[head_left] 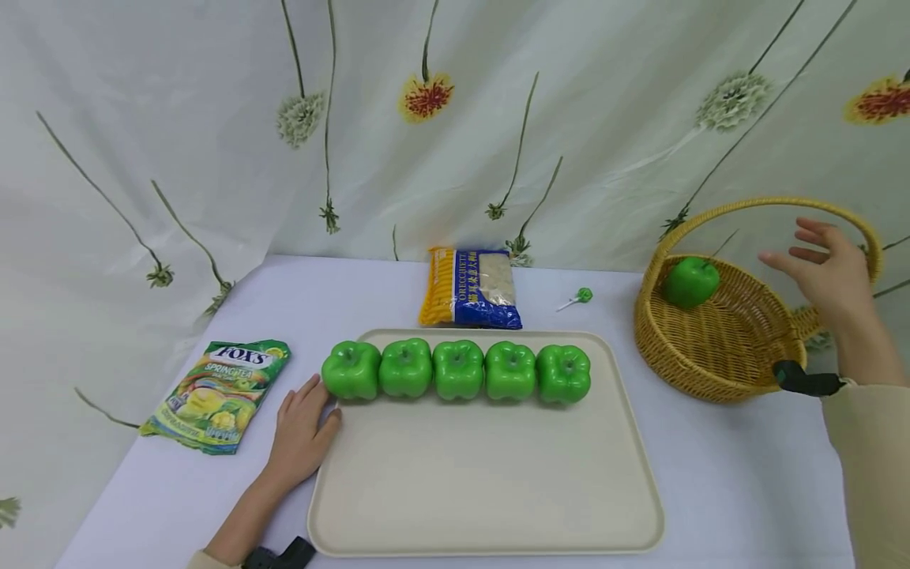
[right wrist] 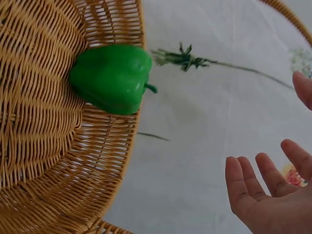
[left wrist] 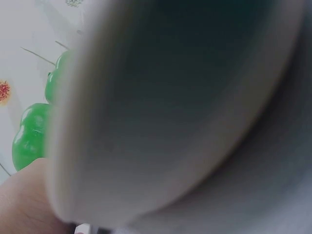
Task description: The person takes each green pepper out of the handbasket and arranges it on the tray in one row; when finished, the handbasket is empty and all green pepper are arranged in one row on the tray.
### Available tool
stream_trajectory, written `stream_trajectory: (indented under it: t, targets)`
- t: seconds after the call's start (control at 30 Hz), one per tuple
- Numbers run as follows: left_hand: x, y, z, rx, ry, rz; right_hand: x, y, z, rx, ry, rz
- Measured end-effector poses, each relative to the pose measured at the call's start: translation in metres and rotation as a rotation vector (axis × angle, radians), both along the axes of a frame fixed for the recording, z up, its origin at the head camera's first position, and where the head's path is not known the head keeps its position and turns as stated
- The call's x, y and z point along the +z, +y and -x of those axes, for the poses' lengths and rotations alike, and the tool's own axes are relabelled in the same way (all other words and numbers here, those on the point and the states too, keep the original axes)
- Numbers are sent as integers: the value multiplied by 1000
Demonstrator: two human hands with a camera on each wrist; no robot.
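Several green bell peppers (head_left: 458,370) stand side by side in a row along the far part of a cream tray (head_left: 490,482). My left hand (head_left: 302,431) rests at the tray's left rim, fingertips right by the leftmost pepper (head_left: 351,369). In the left wrist view the tray's blurred edge fills most of the picture. Over the right side of a wicker basket (head_left: 739,340), my right hand (head_left: 828,265) is raised beneath the arched handle, fingers spread and holding nothing. One more green bell pepper (right wrist: 112,78) leans against the basket's inner wall.
Behind the tray lies a blue and yellow bag of orecchiette pasta (head_left: 471,288), with a green lollipop (head_left: 583,295) to its right. A green Fox's candy bag (head_left: 220,395) lies left of my left hand. A floral cloth (head_left: 455,158) hangs behind the table.
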State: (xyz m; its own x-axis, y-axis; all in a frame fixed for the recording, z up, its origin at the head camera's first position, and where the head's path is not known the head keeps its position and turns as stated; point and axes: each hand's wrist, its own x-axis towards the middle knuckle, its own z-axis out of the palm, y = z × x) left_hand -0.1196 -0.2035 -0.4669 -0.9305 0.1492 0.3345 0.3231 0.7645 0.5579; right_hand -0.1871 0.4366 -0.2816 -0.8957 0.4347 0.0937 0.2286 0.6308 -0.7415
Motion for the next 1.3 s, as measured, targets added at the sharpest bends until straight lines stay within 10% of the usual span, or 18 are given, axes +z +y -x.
stream_trajectory:
  t: [0.57,1.3]
  targets:
    - [0,0,-1,1,10,-6,-34,19,42,87,-74,196]
    - [2,1,-3,0,3,-6,-69,11,50,179,-170,218]
